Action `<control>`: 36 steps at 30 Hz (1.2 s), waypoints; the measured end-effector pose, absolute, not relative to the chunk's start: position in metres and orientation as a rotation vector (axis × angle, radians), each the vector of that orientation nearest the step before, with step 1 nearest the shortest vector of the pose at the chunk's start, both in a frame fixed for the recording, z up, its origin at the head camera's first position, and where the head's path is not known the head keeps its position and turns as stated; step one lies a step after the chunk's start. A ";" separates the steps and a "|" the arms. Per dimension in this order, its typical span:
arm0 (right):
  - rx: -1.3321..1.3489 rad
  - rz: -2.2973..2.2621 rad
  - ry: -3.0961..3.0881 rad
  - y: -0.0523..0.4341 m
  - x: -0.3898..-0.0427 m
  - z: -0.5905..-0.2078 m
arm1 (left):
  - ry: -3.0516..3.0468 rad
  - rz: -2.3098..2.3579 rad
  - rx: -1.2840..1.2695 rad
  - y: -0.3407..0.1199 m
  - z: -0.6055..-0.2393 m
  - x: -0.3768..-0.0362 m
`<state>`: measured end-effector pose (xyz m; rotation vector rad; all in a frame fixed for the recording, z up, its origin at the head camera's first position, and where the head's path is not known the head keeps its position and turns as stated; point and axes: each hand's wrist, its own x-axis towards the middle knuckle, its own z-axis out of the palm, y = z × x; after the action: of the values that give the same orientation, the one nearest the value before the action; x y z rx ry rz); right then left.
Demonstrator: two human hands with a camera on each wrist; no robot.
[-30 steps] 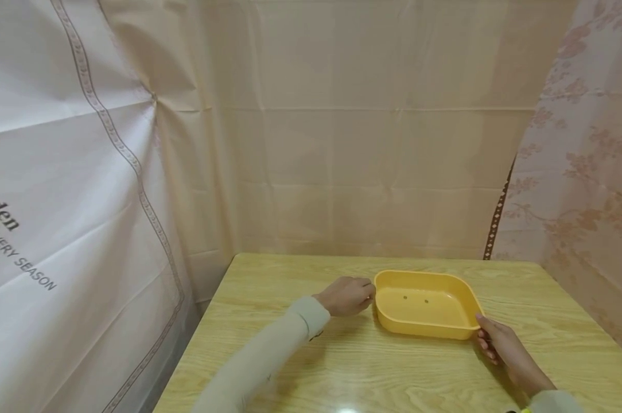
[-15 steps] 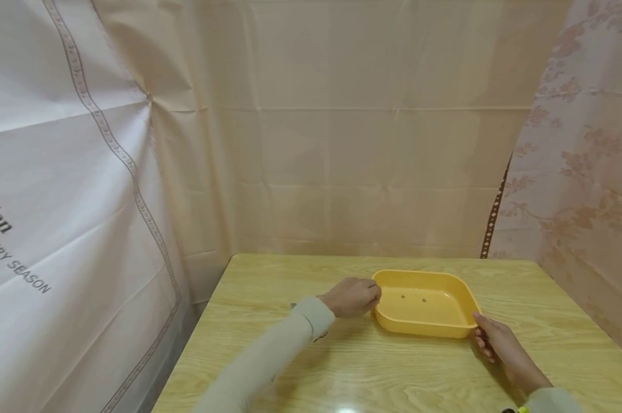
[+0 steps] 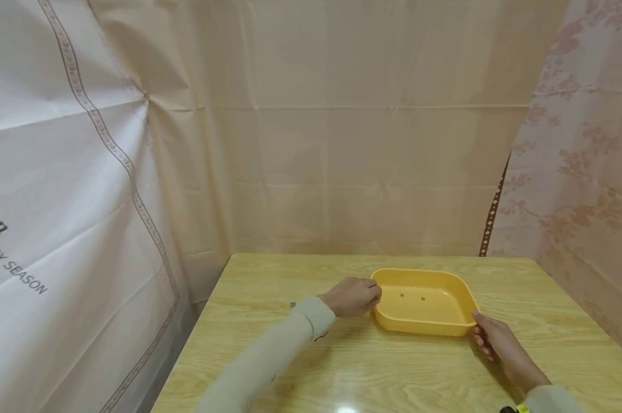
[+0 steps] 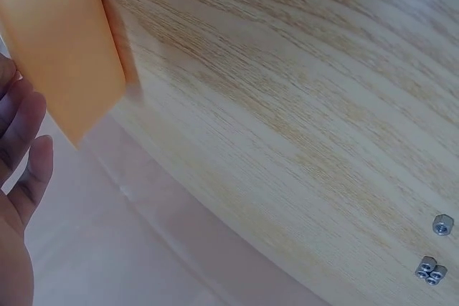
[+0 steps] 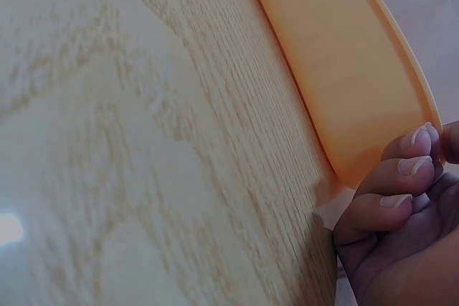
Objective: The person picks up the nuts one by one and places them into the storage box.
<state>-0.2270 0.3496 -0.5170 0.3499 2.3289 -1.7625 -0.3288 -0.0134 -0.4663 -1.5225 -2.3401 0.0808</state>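
Note:
A shallow yellow plastic tray (image 3: 419, 331) sits on the table, with two small nuts (image 3: 422, 299) on its floor. At its left rim is my left hand (image 3: 351, 297), fingers curled; in the left wrist view the fingertips meet the edge of the tray wall (image 4: 68, 48). The thumb is hidden there. My right hand (image 3: 502, 344) grips the near right corner, thumb over the rim and fingers bent against the outside. The right wrist view shows those curled fingers (image 5: 412, 166) at the tray's end. Metal nuts (image 4: 430, 270) lie grouped on the table, with a single nut (image 4: 442, 224) close by.
The wood-grain table (image 3: 393, 373) has its far edge against a beige hanging cloth (image 3: 352, 143). A white printed cloth (image 3: 73, 201) hangs at the left, a floral one (image 3: 590, 172) at the right. Something yellow and black (image 3: 517, 408) shows near the right cuff.
My left hand has moved slightly right, from beside the tray's left rim to overlapping it. Small nuts behind the left sleeve have come into view. The right hand keeps its grip on the corner.

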 end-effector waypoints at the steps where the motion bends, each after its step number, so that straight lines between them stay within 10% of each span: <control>1: 0.348 -1.762 2.329 0.350 -0.227 -0.517 | -2.336 0.085 -1.520 -0.014 -0.466 -0.328; 36: 0.293 -1.788 2.349 0.348 -0.223 -0.515 | -2.360 0.089 -1.450 -0.054 -0.479 -0.333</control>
<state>-0.2233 0.3476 -0.5152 0.2935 2.3491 -1.7879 -0.3326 -0.0536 -0.4788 -1.4498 -2.3603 0.0886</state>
